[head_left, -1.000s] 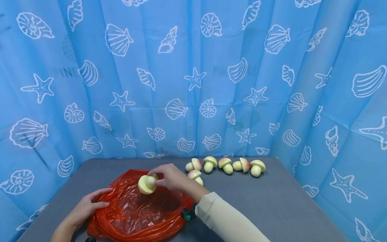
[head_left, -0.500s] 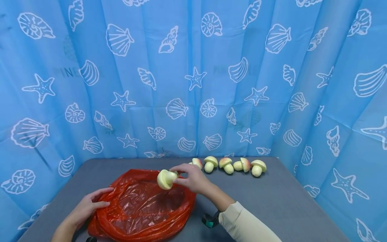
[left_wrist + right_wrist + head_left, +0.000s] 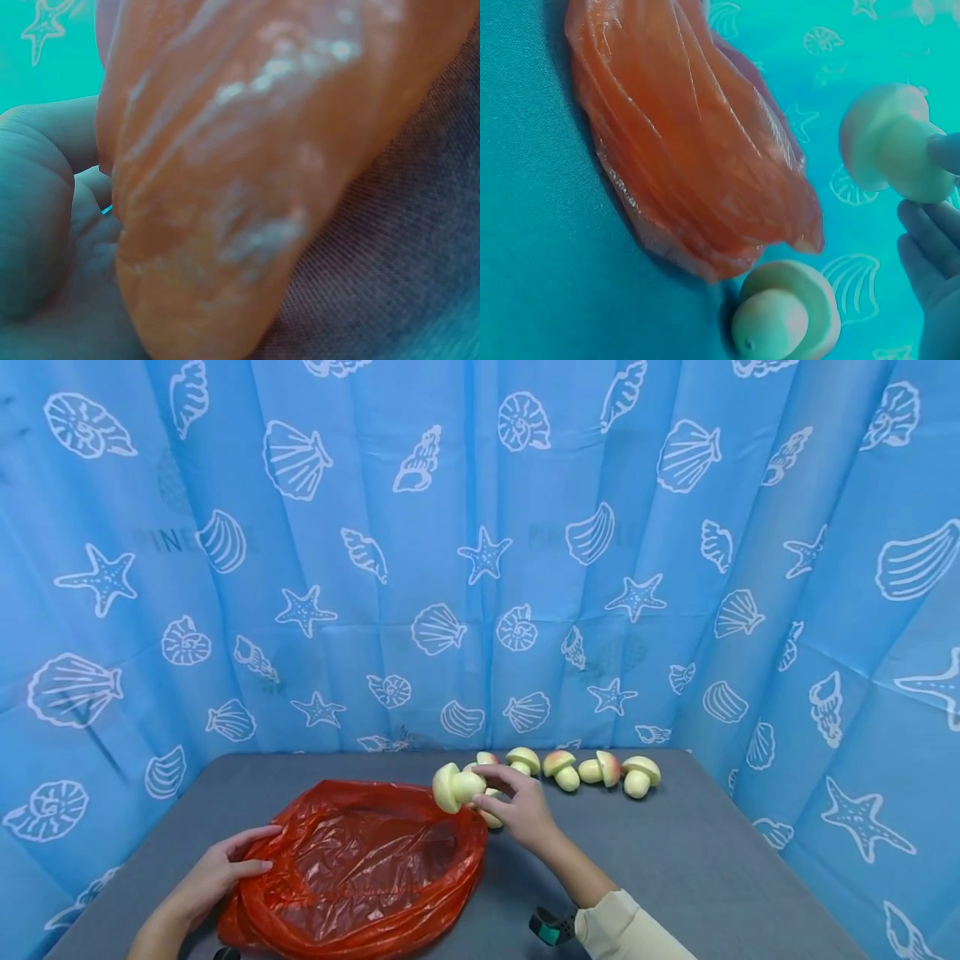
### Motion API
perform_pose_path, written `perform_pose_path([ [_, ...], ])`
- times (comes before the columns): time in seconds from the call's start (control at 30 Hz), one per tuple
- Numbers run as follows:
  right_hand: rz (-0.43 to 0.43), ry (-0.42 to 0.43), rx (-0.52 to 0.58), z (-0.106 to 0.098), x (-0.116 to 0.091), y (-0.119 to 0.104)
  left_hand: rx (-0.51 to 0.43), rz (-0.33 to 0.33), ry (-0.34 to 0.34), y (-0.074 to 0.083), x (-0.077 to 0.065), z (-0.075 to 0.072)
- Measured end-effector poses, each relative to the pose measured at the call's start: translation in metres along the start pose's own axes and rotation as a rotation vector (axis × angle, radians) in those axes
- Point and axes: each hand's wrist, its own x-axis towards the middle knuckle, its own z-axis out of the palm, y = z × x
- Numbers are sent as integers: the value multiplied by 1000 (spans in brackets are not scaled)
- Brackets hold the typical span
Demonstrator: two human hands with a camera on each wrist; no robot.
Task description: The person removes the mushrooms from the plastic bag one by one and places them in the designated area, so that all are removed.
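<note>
A red plastic bag (image 3: 360, 877) lies on the table with its mouth spread wide, facing up. At its left rim is my left hand (image 3: 213, 877), thumb and fingers holding the edge; part of those fingers is hidden by the bag (image 3: 217, 180) in the left wrist view. My right hand (image 3: 517, 806) pinches a pale toy mushroom (image 3: 455, 788) by its stem, cap toward the left, above the bag's far right rim. Behind that hand, another mushroom (image 3: 489, 814) is partly covered; it shows beside the bag in the right wrist view.
Several more mushrooms, such as the rightmost one (image 3: 640, 777), form a row along the back of the grey table (image 3: 675, 877). A blue shell-print curtain (image 3: 480, 568) hangs close behind and on both sides.
My right hand has moved right with the mushroom, from over the bag's opening to its far right rim. The left hand and the bag have stayed in place.
</note>
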Motion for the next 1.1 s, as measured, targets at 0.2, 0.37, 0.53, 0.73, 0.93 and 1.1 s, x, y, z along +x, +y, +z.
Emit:
perform_pose_path([
  [0.2,55,166,104,-13,-9,10,4,6,-25,2,2,1],
  [0.37,128,268,182,-23,-14,15,10,7,-21,0,3,1],
  [0.53,138,325,152,-39,-15,25,43,3,-8,-1,2,0],
  [0.73,202,390,83,-60,-20,38,33,-6,-5,2,6,2],
  [0.93,404,367,86,-71,-25,51,38,-4,2,3,4,2],
  [1.1,602,367,152,-74,-28,57,34,-21,6,2,1,1],
])
